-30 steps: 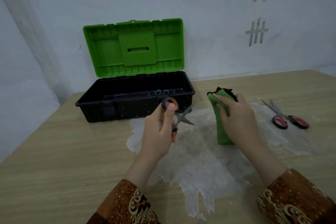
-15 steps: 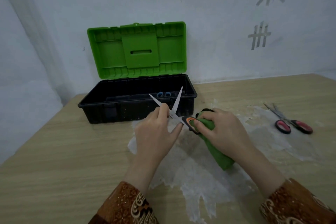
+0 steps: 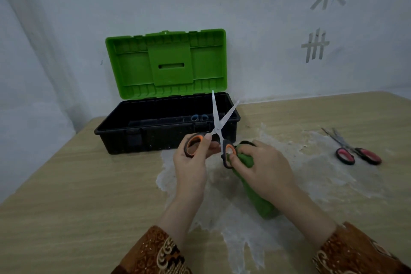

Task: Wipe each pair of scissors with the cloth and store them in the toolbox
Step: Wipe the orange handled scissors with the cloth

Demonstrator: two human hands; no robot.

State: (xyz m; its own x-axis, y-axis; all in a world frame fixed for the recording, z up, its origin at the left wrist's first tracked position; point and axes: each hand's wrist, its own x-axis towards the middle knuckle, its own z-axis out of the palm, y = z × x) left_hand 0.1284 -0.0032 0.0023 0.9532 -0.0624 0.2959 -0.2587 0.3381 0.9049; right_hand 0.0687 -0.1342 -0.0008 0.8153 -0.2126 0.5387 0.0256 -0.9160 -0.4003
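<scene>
Close to the person, the left hand (image 3: 195,160) grips one loop of the orange scissors (image 3: 216,133). The right hand (image 3: 264,173) holds the green cloth (image 3: 258,196) bunched up and pinches it against the other loop. The scissors are up in the air, just in front of the toolbox (image 3: 155,138).

A second ago the blades pointed down and the cloth was well apart from the scissors. Half a second ago the blades were turned up and the cloth had come to the handle. Now the blades stand taller and are spread wide like a V, pointing up at the lid. So the wiping has started at the handle end, I think. The blades still need a rub, and they look sharp, so the cloth hand should go slowly.

Under the hands, a thin white sheet (image 3: 233,224) lies on the wooden table (image 3: 66,196). Off to the right, near the sheet's edge, the red scissors (image 3: 353,151) lie flat and untouched. They still need their turn.

Farther back, the toolbox is open, its green lid (image 3: 166,64) leaning up by the wall. Something with small blue rings (image 3: 199,117) sits inside. It may be scissors already stored, but I cannot tell.
</scene>
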